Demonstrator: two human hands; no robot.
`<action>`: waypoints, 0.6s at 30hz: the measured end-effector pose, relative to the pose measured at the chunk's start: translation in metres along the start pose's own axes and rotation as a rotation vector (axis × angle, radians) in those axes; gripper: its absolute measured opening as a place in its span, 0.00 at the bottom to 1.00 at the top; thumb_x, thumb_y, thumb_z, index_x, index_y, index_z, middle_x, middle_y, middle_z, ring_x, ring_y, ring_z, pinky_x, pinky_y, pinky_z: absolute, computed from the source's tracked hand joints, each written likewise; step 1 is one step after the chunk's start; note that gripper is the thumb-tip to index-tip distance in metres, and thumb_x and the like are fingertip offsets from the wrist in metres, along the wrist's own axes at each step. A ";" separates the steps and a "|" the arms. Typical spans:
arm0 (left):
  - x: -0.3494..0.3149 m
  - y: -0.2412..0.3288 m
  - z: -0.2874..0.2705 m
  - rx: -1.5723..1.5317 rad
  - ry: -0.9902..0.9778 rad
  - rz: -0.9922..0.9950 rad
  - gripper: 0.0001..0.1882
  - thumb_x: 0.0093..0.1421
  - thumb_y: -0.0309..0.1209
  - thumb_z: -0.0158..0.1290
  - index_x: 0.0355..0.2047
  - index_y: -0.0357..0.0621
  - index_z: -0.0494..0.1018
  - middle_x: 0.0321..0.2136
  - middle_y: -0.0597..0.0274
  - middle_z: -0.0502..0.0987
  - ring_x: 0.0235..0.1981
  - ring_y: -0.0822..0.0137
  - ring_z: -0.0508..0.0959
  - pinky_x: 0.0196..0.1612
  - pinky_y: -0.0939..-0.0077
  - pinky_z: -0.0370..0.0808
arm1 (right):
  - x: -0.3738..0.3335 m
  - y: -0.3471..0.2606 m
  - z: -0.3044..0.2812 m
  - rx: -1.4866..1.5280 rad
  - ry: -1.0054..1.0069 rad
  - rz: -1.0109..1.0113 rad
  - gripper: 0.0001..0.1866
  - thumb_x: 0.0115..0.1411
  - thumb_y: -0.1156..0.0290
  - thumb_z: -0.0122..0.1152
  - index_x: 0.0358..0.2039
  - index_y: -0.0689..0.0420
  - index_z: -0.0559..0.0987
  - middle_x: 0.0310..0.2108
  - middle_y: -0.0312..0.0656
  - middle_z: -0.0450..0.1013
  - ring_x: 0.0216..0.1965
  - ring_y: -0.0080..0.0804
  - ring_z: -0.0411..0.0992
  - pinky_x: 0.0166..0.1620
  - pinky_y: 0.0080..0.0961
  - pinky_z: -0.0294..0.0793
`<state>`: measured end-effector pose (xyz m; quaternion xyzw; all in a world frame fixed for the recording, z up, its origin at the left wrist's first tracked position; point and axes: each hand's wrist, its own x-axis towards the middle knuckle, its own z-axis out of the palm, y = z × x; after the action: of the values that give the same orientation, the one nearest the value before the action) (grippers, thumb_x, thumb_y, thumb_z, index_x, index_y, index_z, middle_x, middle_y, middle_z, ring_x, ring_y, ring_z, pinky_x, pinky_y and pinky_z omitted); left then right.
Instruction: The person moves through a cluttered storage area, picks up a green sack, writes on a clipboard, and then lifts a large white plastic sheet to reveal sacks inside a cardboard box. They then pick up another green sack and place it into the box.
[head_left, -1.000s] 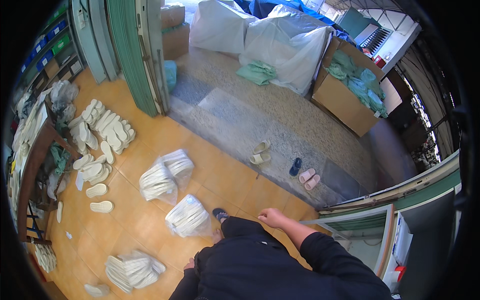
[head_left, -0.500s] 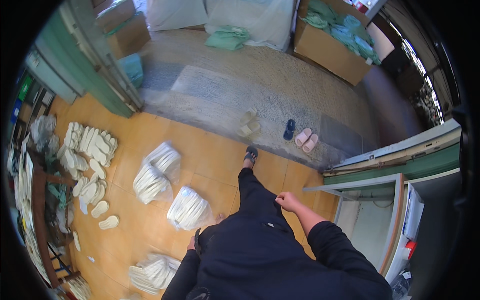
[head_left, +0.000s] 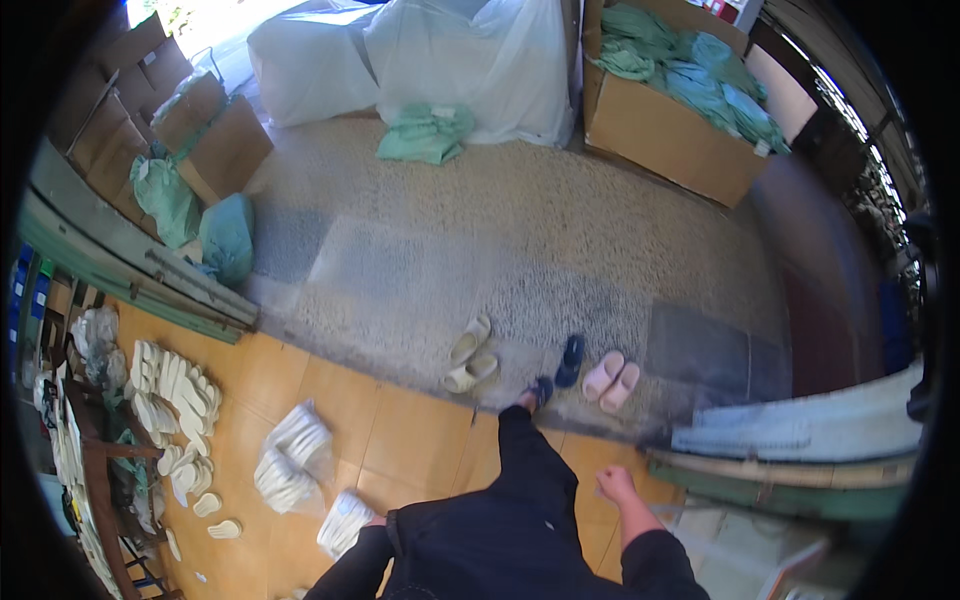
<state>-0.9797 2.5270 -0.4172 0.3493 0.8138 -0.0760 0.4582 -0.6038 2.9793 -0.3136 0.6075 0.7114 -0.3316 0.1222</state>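
My right hand (head_left: 615, 483) hangs out beside my right leg with its fingers curled closed, and nothing shows sticking out of it. Of my left hand (head_left: 376, 521) only a sliver shows at my left side, its fingers hidden by my sleeve and body. Beyond it in the picture lies a clear bag of white soles (head_left: 345, 524) on the tiled floor. My foot in a dark sandal (head_left: 541, 389) is at the edge between the orange tiles and the grey paving. Near it are blue slippers (head_left: 570, 361), pink slippers (head_left: 611, 381) and beige slippers (head_left: 472, 355).
Another bag of soles (head_left: 293, 458) and a pile of loose soles (head_left: 180, 395) lie at left. A carton of green bags (head_left: 670, 130) stands far right, cartons (head_left: 215, 150) far left. A green bundle (head_left: 425, 133) lies before white sacks (head_left: 470, 65). Door rails (head_left: 800, 430) flank the opening.
I have stepped forward toward the paving, and the view has shifted with me. The slippers and doorway are nearer; the bagged soles have slid down in view. My right hand stays closed.
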 end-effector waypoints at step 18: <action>0.280 0.499 -0.413 0.207 0.182 0.552 0.13 0.56 0.35 0.46 0.35 0.47 0.79 0.40 0.54 0.75 0.44 0.54 0.77 0.45 0.62 0.75 | 0.081 0.061 -0.169 0.840 0.350 0.303 0.09 0.61 0.69 0.55 0.30 0.62 0.75 0.20 0.39 0.73 0.15 0.22 0.69 0.18 0.22 0.68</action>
<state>-1.0415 3.2211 -0.3081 0.6074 0.7138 0.0002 0.3487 -0.5268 3.1499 -0.2534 0.7479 0.4290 -0.4617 -0.2085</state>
